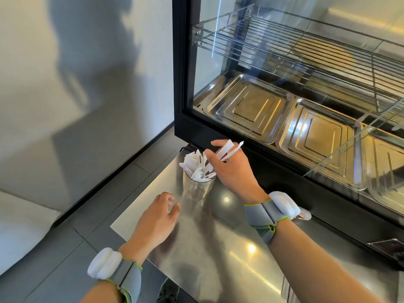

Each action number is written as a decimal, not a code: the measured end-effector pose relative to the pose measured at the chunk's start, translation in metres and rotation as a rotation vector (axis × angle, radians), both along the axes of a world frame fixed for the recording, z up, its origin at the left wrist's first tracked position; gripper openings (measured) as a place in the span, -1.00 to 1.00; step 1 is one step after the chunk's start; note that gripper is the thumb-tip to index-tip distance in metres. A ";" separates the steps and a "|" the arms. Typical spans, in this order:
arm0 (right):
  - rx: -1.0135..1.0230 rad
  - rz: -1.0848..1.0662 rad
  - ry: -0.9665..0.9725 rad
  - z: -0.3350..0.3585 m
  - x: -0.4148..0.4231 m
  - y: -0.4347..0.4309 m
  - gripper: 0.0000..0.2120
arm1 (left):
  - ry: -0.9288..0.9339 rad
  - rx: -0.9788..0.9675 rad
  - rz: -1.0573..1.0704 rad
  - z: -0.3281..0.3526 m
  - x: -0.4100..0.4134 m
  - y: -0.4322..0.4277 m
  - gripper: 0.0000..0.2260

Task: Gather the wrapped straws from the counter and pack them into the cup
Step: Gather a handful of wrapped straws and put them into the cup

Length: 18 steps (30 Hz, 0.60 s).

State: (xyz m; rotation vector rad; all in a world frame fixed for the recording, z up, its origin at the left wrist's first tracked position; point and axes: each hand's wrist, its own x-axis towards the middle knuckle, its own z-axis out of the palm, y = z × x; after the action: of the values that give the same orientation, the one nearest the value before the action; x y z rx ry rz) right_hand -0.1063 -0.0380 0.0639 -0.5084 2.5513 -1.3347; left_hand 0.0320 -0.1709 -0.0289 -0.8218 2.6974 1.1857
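Observation:
A clear plastic cup (197, 189) stands on the steel counter (218, 248) near its far left corner. Several white paper-wrapped straws (195, 166) stick out of its mouth. My right hand (231, 169) is just right of the cup's rim, fingers closed on two wrapped straws (229, 150) that point up and to the right, their lower ends over the cup. My left hand (157, 221) hovers low, to the left of the cup's base, fingers loosely curled and apart, holding nothing.
A black-framed glass display case (284, 84) with steel trays and wire racks stands right behind the cup and along the counter's back. The counter's left edge drops to a grey tiled floor (65, 248). A small white object (305, 214) lies by my right wrist.

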 end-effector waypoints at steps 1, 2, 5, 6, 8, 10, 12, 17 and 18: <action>-0.018 -0.006 0.029 0.002 0.002 0.000 -0.85 | 0.000 0.000 -0.003 0.000 0.000 0.000 -0.78; -0.030 0.007 0.087 0.003 0.003 -0.001 -0.86 | 0.001 0.000 -0.004 -0.001 0.000 0.000 -0.78; 0.114 0.094 0.184 0.000 0.004 -0.005 -0.76 | 0.005 0.003 -0.007 -0.002 0.001 0.001 -0.80; 0.229 0.108 0.176 -0.003 0.004 -0.006 -0.80 | 0.003 0.002 -0.012 -0.002 0.002 0.002 -0.80; 0.432 0.094 0.116 -0.011 0.001 -0.007 -0.69 | -0.001 0.003 -0.021 -0.002 0.003 0.002 -0.80; 0.443 0.068 0.034 -0.015 0.002 -0.007 -0.57 | -0.004 0.001 -0.028 -0.002 0.004 0.002 -0.79; 0.372 0.064 0.002 -0.019 0.004 -0.002 -0.48 | -0.008 -0.001 -0.034 -0.002 0.004 0.001 -0.78; 0.112 0.037 -0.024 -0.022 0.004 0.013 -0.51 | -0.016 0.000 -0.062 -0.003 0.001 0.005 -0.78; 0.060 0.027 -0.009 -0.021 0.002 0.015 -0.56 | -0.017 0.004 -0.073 -0.003 -0.001 0.007 -0.79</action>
State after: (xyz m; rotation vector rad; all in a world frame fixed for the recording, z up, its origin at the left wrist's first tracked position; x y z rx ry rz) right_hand -0.1039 -0.0231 0.0431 -0.5225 2.5587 -1.2444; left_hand 0.0313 -0.1637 -0.0324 -0.7225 2.6857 1.1632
